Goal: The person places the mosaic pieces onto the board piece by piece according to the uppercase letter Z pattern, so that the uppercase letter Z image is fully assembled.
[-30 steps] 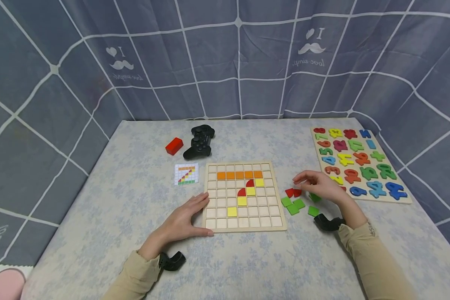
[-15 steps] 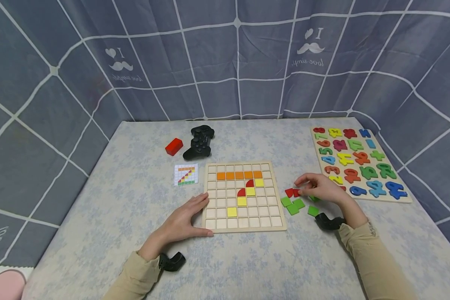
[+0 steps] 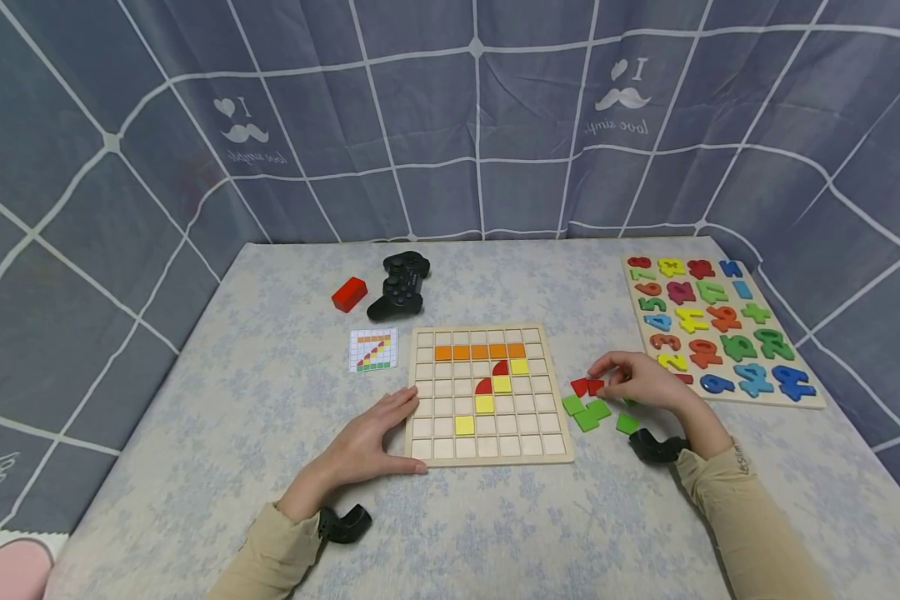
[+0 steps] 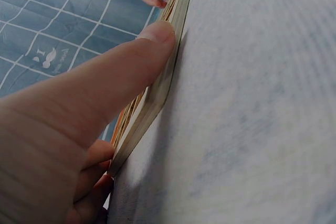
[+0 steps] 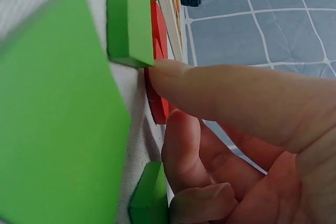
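Note:
My left hand [image 3: 363, 437] rests at the near left corner of a wooden grid board [image 3: 487, 461]. In the left wrist view the thumb [image 4: 157, 35] lies along the board's edge. The board holds an orange row, a diagonal of yellow squares and two red quarter-round tiles. To its right my right hand [image 3: 645, 383] reaches down over loose tiles. Its thumb tip is right at a red tile [image 3: 596, 388], with the index fingertip just beyond it. Another red tile [image 3: 579, 387] lies beside that one. Several green square tiles [image 3: 587, 420] lie nearer; one is partly hidden under the hand.
A pattern card [image 3: 372, 350] lies left of the board. Behind it are a red block [image 3: 349, 294] and a black game controller [image 3: 401, 286]. A board of coloured numbers and signs [image 3: 783, 398] lies at the right. A grid-patterned curtain [image 3: 435, 117] surrounds the table.
My right hand has lowered slightly, its thumb coming to the right-hand red tile. The left hand and the board stay where they were.

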{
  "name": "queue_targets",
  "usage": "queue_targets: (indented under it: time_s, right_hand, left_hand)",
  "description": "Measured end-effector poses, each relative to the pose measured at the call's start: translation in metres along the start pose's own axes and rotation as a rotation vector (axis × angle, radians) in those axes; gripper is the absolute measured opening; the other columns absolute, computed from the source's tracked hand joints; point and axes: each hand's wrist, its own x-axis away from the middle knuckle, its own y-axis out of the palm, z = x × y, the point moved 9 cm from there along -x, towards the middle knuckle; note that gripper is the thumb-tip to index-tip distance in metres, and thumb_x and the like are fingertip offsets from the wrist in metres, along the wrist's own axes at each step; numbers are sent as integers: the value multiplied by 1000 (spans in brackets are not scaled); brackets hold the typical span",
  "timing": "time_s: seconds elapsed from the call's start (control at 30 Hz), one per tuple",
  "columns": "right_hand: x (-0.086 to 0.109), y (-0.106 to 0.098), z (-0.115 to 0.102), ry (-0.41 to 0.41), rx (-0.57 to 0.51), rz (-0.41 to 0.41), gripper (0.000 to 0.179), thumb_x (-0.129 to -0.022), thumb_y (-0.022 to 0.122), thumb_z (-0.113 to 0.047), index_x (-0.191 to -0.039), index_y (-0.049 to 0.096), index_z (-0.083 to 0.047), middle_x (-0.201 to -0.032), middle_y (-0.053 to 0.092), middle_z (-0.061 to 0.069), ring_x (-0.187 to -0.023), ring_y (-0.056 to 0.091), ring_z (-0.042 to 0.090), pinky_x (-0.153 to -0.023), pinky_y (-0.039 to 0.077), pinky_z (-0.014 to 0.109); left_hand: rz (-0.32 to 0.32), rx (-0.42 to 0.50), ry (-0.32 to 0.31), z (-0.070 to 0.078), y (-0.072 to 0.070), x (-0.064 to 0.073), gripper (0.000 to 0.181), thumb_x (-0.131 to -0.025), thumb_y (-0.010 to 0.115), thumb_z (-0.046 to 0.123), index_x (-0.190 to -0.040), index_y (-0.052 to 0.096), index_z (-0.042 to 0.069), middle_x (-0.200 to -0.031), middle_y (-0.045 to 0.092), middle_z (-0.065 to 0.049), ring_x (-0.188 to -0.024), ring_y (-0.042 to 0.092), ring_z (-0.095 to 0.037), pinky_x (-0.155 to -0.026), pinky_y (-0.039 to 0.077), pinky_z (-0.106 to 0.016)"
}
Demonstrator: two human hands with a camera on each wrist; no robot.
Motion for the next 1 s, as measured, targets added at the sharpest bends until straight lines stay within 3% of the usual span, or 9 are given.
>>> queue_targets:
  time_s: [0.6, 1.0]
  right_hand:
    - [-4, 1, 4, 10, 52, 24, 26, -81, 74, -11, -103, 65, -1, -71, 53, 4, -62, 46, 17, -54, 38, 25]
    - [-5, 0, 8, 62, 152, 37, 32, -82, 73, -15, -110, 68, -1, -70, 52, 2, -62, 43, 17, -52, 33, 24]
  left_hand:
    - [6, -6, 5, 0, 0, 0, 101, -69, 73, 62, -143, 37, 3, -152, 27, -3, -140, 22, -23, -112, 24, -41]
    - [22, -15, 28, 3, -2, 1, 100, -69, 75, 59, -142, 39, 2, -151, 29, -6, -139, 24, -26, -111, 26, -43]
